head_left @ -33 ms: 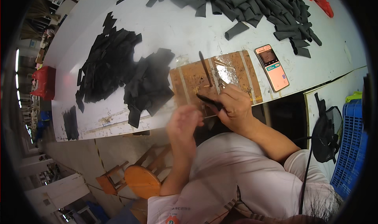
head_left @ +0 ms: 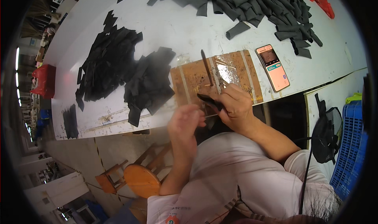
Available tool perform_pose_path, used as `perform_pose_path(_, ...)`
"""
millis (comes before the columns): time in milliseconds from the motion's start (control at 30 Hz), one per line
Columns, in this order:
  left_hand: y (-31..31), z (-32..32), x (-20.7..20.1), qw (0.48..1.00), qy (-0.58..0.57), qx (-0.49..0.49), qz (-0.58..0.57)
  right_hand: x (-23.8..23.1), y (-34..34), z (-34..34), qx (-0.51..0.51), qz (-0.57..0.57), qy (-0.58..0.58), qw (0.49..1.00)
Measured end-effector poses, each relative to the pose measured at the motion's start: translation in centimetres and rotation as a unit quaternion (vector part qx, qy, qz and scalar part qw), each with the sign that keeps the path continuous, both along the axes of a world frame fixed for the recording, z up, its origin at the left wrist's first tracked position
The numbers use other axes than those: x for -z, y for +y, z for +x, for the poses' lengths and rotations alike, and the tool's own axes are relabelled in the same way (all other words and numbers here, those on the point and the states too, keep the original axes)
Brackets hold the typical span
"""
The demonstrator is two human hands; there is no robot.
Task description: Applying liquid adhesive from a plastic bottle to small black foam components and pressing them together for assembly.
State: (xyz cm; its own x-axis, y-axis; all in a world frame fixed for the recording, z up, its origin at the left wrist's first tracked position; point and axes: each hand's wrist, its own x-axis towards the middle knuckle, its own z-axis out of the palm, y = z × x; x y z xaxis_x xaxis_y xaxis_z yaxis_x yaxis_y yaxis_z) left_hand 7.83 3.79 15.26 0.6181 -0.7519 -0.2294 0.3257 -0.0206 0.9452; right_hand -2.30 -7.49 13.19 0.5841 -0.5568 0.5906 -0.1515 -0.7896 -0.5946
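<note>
My right hand (head_left: 238,108) is closed on a small black fabric piece (head_left: 209,101), which sticks out to the left between thumb and fingers. Just left of it is my left hand (head_left: 184,121), raised near the table's front edge, its curled fingers smeared by motion. I cannot make out anything in it. Both hands are at the near edge of a brown board (head_left: 188,76) crossed by strips of clear tape. A thin dark rod (head_left: 206,67) slants up from the board. Left of the board lie flat black fabric pieces (head_left: 149,84) in a loose heap.
A larger black heap (head_left: 108,62) lies farther left on the white table (head_left: 173,31). Rolled dark tubes (head_left: 252,3) are piled at the far side. A lit phone (head_left: 272,68) lies right of the board. A wooden stool (head_left: 141,180) and blue crate (head_left: 349,145) stand nearby.
</note>
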Motion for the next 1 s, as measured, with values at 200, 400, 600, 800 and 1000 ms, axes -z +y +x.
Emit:
perform_pose_path(200, -0.4, 0.3, -0.2, 0.993, 0.113, 0.009, 0.021, 0.3, -0.3, -0.1, -0.026, -0.069, 0.018, 0.997)
perform_pose_path(400, -0.9, 0.5, 0.5, 0.994, 0.093, 0.011, 0.059, 0.5, -0.4, 0.0, -0.034, -0.172, 0.061, 0.983)
perform_pose_path(600, -1.3, 0.1, 1.6, 0.995, 0.079, -0.031, 0.048, 1.4, -0.2, -0.7, -0.118, -0.207, 0.092, 0.967)
perform_pose_path(800, -1.1, -0.4, 1.9, 0.988, -0.144, -0.001, 0.053, 0.2, 0.5, -1.1, -0.189, 0.379, 0.026, 0.905)
perform_pose_path(1000, -1.2, -1.0, 2.0, 0.904, -0.410, -0.035, 0.111, 0.2, 0.8, 0.2, -0.126, 0.090, 0.035, 0.987)
